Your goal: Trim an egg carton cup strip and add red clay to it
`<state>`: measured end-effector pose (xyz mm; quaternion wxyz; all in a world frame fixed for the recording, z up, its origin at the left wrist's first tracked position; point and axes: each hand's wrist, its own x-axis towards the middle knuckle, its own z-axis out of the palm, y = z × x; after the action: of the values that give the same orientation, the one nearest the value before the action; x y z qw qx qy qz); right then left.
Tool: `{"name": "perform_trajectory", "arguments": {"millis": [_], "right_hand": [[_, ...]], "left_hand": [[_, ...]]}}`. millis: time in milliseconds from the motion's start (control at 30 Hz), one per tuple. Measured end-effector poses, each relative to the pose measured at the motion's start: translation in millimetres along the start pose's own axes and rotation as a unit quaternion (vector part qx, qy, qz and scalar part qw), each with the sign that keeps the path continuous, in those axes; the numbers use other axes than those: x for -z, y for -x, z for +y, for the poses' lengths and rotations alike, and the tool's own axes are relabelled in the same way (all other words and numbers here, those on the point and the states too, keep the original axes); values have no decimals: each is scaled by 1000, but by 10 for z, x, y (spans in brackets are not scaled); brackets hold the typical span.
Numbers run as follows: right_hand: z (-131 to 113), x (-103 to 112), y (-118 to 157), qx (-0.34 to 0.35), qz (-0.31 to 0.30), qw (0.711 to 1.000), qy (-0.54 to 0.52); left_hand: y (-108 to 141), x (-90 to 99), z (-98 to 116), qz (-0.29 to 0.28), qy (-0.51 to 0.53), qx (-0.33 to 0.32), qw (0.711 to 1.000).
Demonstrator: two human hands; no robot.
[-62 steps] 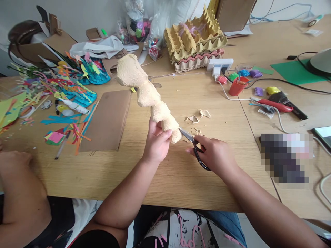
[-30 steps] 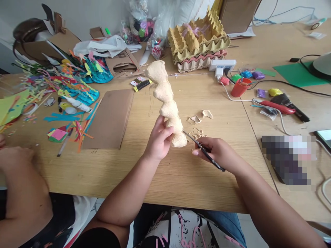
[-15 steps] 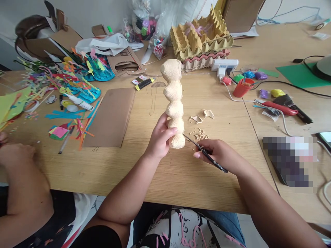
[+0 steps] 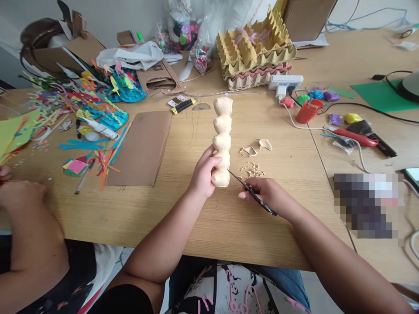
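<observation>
While egg trays (image 4: 257, 54) crowd the back of the counter (image 4: 255, 240) and cardboard (image 4: 139, 148) lies to the left, pale scraps (image 4: 265, 144) and shavings (image 4: 253, 170) sit just past the scissors (image 4: 253, 194), whose handles the right hand (image 4: 266, 194) grips. Over the counter, the left hand (image 4: 204, 176) clasps the strip (image 4: 222, 142) near its lower end: cream, rough, five rounded bumps, the blades at its edge.
</observation>
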<state>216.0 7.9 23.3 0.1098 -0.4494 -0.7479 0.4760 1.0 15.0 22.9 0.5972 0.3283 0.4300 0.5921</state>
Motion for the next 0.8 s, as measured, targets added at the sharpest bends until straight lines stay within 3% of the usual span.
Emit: {"name": "perform_trajectory", "arguments": {"millis": [400,500,600,800], "right_hand": [[-21,-72,-14,-12,17,999,48],[-30,53,31,6,-31,999,3],[-59,226,115,51,-111,992,-38],[-103,391,219,26,-160,986,42]], "left_hand": [[-67,98,58,-15,10,66,998],[-69,148,99,-16,-3,78,997],[-63,213,141,-61,-26,76,995],[-53,275,184,-159,-87,106,978]]}}
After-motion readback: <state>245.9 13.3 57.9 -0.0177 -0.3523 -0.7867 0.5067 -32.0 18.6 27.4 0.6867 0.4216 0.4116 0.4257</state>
